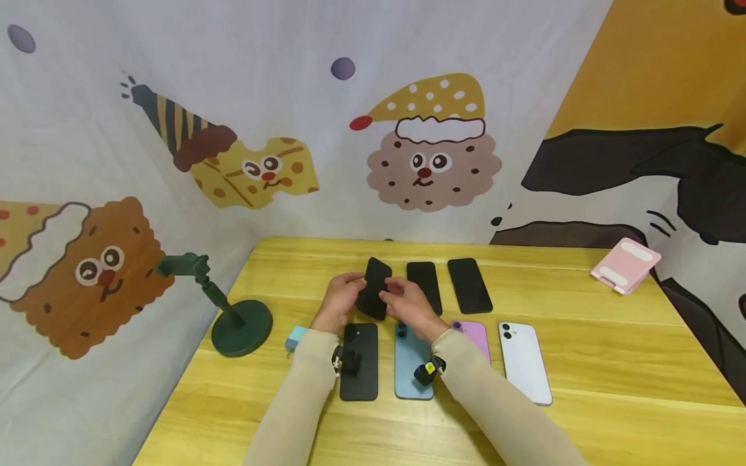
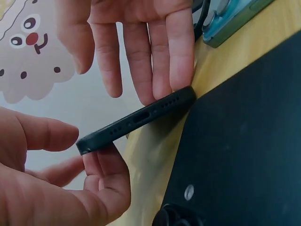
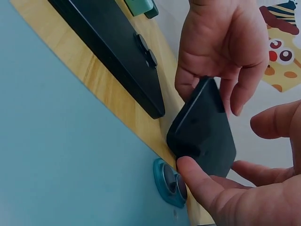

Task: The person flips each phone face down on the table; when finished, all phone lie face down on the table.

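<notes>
A black smartphone [image 1: 374,286] is tilted up between both hands above the table. My right hand [image 1: 410,304] pinches its right edge, thumb on the near side and fingers behind. On the opposite edge, the straight fingertips of my left hand [image 1: 339,299] touch the phone. The left wrist view shows the phone's end [image 2: 136,120] with a charging port and rows of small holes, the left thumb standing apart from it. Seen from the right wrist, its dark flat face [image 3: 209,132] lies between the two hands. Below the hands lie a black phone [image 1: 359,378] and a blue phone [image 1: 408,385], camera sides up.
A pink phone [image 1: 474,336] and a white phone [image 1: 527,366] continue the front row. Two dark phones [image 1: 424,281] lie behind, right of the hands. At left stand a green folding stand [image 1: 241,330] and a light-blue charger [image 1: 296,338]; a pink stand [image 1: 626,264] is far right.
</notes>
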